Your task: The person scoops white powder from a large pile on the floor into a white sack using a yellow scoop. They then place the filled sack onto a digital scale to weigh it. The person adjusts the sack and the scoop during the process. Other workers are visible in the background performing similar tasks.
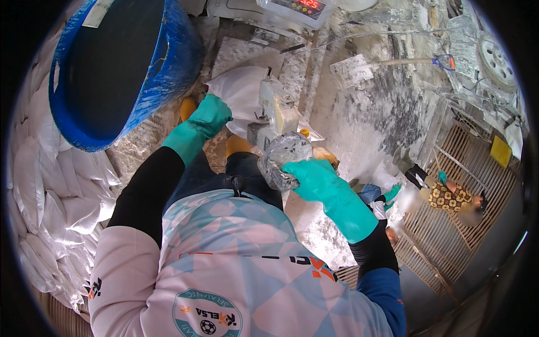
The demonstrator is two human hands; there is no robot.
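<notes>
Left hand (210, 116), green-gloved, pinched on the edge of the white sack (241, 92), just left of the sewing machine (276, 109). Right hand (314, 178) closed round a grey powder-caked lump (283, 157), just below that machine, nearer the body. Sack behind the machine, long axis leaning up-left toward the blue drum (120, 67). Left hand nearer the sack.

Your blue drum (168, 62) is cut off at the top edge; the scale (297, 10) likewise; co-workers' faces are blurred.
</notes>
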